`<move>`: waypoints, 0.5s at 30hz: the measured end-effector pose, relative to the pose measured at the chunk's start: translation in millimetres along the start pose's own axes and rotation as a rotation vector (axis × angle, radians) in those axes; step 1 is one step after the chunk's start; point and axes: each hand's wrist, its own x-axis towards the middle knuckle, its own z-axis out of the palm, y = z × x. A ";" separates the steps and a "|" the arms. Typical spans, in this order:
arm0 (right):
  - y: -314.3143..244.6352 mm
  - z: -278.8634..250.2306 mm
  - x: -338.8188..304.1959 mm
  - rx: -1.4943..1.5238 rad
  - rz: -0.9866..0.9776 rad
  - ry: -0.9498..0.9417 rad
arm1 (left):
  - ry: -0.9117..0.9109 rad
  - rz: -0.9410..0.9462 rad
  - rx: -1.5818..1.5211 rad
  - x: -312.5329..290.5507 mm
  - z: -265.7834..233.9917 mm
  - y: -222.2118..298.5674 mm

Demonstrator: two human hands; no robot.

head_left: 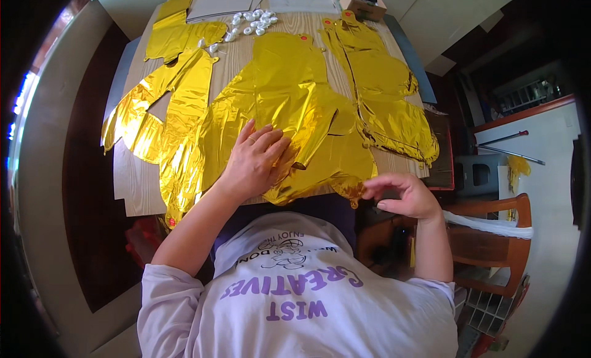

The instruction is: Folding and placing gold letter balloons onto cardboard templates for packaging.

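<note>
A large, flat, deflated gold foil balloon (283, 75) lies creased across the near middle of the table, its lower edge reaching the table's front. My left hand (255, 158) rests on it, palm down with fingers stretched out. Just off the balloon's lower right corner is my right hand (406, 195), its thumb and fingers apart and nothing visible between them. Another flat gold foil balloon (385, 75) lies to the right. More gold foil pieces lie at the left (191, 81) and the far left (175, 35).
White ribbon rolls (258, 23) sit in a loose cluster at the far side of the wood-grain table (138, 192). Behind them are white sheets (221, 2) and a cardboard box (360, 4) with a dark object on top. A wooden chair (520, 247) stands at the right.
</note>
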 end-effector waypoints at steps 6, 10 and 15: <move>-8.8 31.9 5.8 -0.358 -0.050 0.418 | -0.194 0.027 -0.036 7.4 -29.8 9.1; -14.6 46.1 20.7 -0.650 -0.042 0.437 | -0.212 -0.006 -0.049 8.2 -29.5 5.5; -2.1 75.8 40.8 -1.007 -0.098 0.409 | -0.153 -0.032 -0.091 5.9 -23.1 2.4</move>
